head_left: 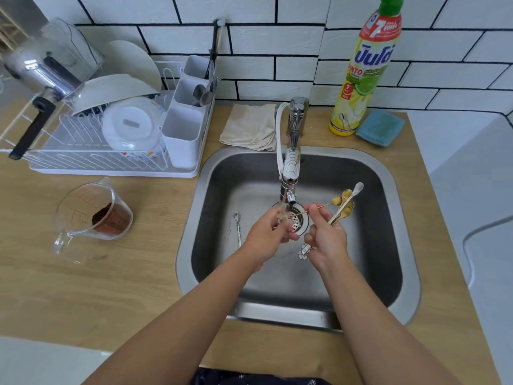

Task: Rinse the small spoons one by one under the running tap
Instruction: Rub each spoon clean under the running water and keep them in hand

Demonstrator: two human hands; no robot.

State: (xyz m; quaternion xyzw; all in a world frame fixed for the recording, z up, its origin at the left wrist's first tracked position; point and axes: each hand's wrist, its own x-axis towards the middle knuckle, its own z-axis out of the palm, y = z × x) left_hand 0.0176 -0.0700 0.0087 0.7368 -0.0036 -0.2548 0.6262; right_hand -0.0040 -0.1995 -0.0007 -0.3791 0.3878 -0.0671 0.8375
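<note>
Under the tap (290, 173), water runs down over the left hand (273, 232). Its fingers curl round the end of one thin gold spoon (319, 208). The right hand (327, 240) pinches that spoon too, and its other fingers grip a bunch of spoons (345, 202) off to the side. One more spoon (238, 229) lies in the sink (361, 168). To do this well, I think, keep just the one spoon in the water, rub it all over, and hold the bunch clear and tight.
</note>
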